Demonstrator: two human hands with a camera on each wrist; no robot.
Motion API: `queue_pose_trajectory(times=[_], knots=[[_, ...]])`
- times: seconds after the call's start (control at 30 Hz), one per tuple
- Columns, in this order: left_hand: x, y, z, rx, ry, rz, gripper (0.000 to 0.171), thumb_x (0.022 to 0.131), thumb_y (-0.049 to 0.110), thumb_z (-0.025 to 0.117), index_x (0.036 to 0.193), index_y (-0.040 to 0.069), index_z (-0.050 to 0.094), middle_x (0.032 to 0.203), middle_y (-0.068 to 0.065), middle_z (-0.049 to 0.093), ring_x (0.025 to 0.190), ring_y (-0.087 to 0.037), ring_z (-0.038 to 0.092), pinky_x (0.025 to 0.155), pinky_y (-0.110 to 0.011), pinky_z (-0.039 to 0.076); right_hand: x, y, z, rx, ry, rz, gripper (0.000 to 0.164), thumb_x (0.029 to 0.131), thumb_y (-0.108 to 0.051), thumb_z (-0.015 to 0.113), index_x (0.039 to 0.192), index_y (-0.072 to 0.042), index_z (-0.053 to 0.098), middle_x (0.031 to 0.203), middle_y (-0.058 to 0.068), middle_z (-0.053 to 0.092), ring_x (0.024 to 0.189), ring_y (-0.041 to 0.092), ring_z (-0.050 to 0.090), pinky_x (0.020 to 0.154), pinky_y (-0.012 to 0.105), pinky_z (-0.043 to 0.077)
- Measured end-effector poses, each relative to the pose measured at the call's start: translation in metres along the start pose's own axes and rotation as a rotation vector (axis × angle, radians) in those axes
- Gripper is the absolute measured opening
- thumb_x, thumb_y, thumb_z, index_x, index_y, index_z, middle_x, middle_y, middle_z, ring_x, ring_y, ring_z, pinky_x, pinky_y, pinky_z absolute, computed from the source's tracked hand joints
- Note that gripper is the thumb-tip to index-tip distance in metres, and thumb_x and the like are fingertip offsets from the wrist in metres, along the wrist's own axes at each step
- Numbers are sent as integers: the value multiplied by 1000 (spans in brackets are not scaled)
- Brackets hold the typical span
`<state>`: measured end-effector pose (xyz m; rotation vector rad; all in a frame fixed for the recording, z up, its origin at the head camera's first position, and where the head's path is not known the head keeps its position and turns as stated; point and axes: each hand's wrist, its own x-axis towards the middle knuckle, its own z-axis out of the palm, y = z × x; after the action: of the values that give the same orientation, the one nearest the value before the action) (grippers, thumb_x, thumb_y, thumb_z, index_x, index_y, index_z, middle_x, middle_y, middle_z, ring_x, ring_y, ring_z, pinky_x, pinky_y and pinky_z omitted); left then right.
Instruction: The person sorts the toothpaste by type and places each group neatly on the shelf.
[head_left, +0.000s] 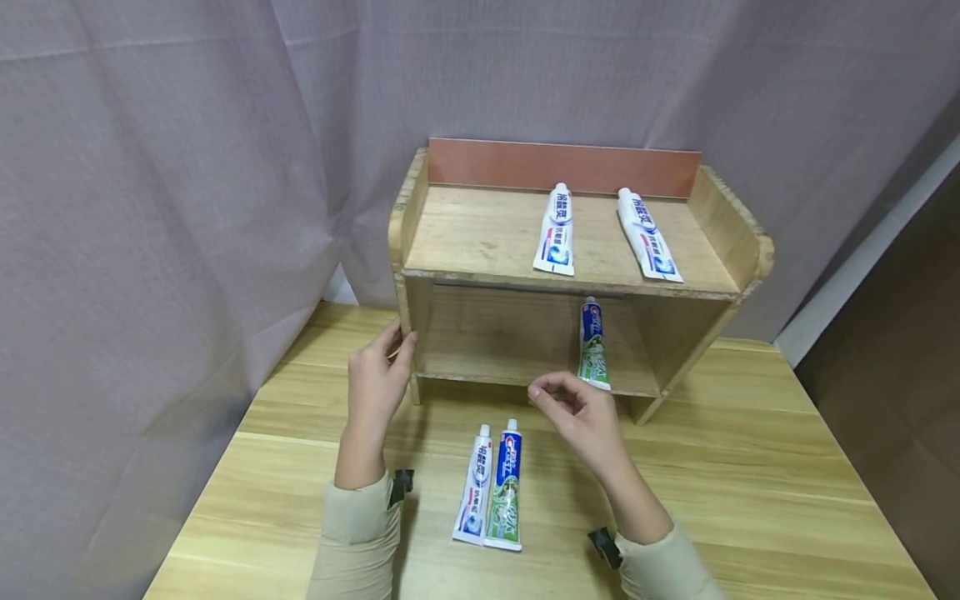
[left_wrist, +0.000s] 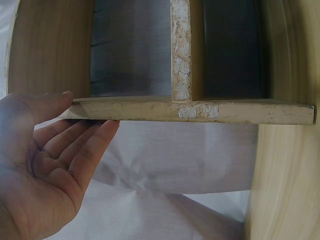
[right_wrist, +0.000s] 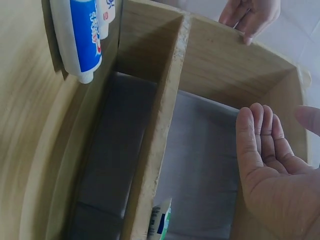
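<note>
My left hand [head_left: 372, 379] holds the left side panel [left_wrist: 145, 111] of a small wooden shelf [head_left: 480, 242], thumb on the inner side and fingers against the outer side. Hovering before the lower level, my right hand [head_left: 583, 415] has nothing in it, its fingers loosely bent. A blue-and-green toothpaste tube [head_left: 592, 337] lies on that level, just behind the right hand. On the table in front, a white toothpaste tube [head_left: 474, 492] and another blue-and-green tube [head_left: 506, 492] lie side by side, caps toward the shelf.
Two white toothpaste tubes, one near the middle [head_left: 557, 229] and one to the right [head_left: 649, 240], lie on the top level. A reddish-brown strip [head_left: 562, 167] backs that level. Grey cloth [head_left: 187, 167] hangs behind the wooden table [head_left: 750, 483]; a dark brown surface [head_left: 892, 333] stands at right.
</note>
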<state>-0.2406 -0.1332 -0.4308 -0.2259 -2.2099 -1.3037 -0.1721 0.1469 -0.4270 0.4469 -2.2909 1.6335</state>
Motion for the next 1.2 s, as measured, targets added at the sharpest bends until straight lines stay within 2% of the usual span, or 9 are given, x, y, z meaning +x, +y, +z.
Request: queue_pose_trajectory(times=[0.33,0.6,0.77,0.9,1.03,1.2], knots=[[0,1,0,-8,-9,-6,34,100,16,66,128,-2,65,113,-20,72,104,-31,71,84,-29,62,-13,10,13,-22,-21,115,10,93,-14,74,100,-7,73,94,5,73,84,18,70,75,25,63],[0,1,1,-16,3,-3,33,99,15,66,127,-2,66,113,-20,72,103,-31,71,83,-29,62,-27,38,32,-30,-27,241,12,91,-13,76,100,-6,74,93,5,73,86,20,69,75,24,62],[-1,1,1,-15,9,-5,32,99,15,67,127,-1,67,113,-19,72,104,-30,71,83,-28,62,-32,54,40,-134,-61,302,14,89,-14,77,99,-5,74,90,3,73,83,15,68,74,21,61],[0,0,1,-13,6,4,32,99,15,67,127,0,67,112,-19,72,104,-30,72,83,-28,62,-35,62,41,-227,-94,370,18,88,-17,78,98,-3,73,86,2,71,78,12,66,69,20,60],[1,0,1,-10,5,22,32,100,16,66,127,0,67,113,-19,72,104,-31,71,83,-30,62,-37,67,39,-274,-122,413,25,87,-21,80,99,0,72,85,3,70,75,13,66,66,23,61],[1,0,1,-19,9,15,32,99,15,67,127,-1,67,112,-20,72,104,-32,71,83,-30,62,-40,69,37,-358,-208,477,30,84,-31,82,93,-4,71,80,1,67,71,13,62,62,25,57]])
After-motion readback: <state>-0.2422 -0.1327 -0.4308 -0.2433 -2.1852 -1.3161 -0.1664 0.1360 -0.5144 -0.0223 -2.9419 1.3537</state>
